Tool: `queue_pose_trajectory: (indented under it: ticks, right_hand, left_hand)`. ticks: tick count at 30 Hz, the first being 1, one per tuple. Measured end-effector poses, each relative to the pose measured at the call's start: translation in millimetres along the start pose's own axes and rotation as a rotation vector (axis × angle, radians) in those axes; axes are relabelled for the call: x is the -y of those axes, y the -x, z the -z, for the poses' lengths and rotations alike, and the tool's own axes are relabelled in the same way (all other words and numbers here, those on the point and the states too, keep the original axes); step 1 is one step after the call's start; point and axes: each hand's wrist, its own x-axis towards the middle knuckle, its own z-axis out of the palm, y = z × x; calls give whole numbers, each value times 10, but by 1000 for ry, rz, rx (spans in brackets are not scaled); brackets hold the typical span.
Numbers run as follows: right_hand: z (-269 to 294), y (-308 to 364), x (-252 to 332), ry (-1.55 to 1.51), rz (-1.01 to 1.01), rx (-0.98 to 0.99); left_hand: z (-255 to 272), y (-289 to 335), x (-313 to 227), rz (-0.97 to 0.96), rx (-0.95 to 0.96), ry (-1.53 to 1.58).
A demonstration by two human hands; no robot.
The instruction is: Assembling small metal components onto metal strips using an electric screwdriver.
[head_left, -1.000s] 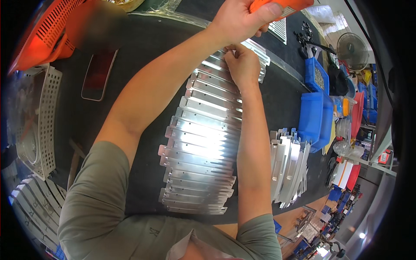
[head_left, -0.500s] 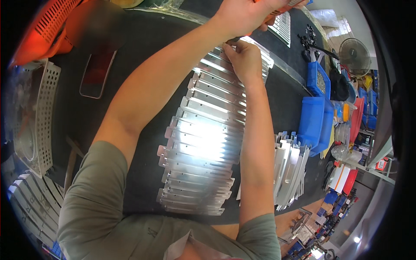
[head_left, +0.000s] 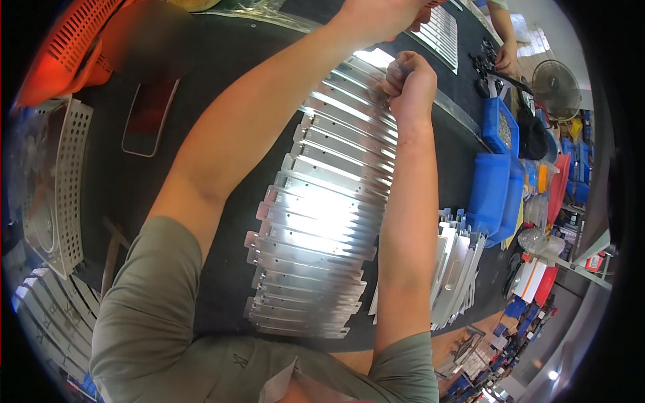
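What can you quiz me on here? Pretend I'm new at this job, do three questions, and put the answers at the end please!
1. True or false: the phone lies on top of the metal strips.
2. What colour are the two neighbouring bins to the right of the strips? A) orange B) white C) blue
3. On the right hand, are the fingers curled in or spread wide?

Key: 1. False, it lies to their left. 2. C, blue. 3. Curled in.

Both arms (head_left: 408, 201) reach forward, right fingers (head_left: 398, 75) curled
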Motion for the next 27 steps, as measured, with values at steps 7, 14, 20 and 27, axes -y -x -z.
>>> queue_pose_trajectory:
  ticks: [7, 14, 20, 27]
  right_hand:
    - [152, -153, -32, -267, -133, 145]
    - [18, 18, -93, 433, 174, -126]
    - [30, 75, -152, 978, 313, 66]
    - [-75, 110, -140, 1245, 327, 58]
  left_hand:
    - [-40, 32, 14, 52, 31, -23]
    - [8, 26, 58, 53, 34, -106]
    - [-29, 33, 56, 66, 63, -119]
    - [24, 33, 13, 49, 32, -101]
